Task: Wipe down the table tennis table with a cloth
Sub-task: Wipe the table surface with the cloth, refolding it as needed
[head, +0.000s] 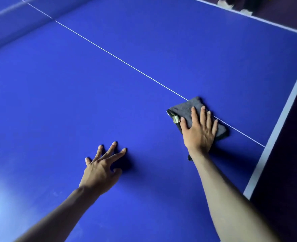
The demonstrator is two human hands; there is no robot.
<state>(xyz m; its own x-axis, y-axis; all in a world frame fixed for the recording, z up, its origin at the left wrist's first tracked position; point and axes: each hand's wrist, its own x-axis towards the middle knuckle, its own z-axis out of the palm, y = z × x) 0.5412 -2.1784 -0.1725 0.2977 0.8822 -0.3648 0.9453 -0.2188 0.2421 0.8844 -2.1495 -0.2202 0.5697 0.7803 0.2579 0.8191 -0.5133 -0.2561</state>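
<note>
Right hand (199, 130) flat, fingers straight, pressing grey cloth (195, 105) on centre line near blue table (109, 93) right edge, left hand (100, 169) splayed wide, fingertips on the surface.

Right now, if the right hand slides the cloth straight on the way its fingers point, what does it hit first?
Nothing visible: beyond the right hand and cloth lies bare table; the far white edge line probably comes first.

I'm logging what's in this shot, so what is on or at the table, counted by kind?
Tables: 1, the blue table
Cloths: 1, the grey cloth
Hands: 2, the left hand and the right hand
Total: 4
</note>
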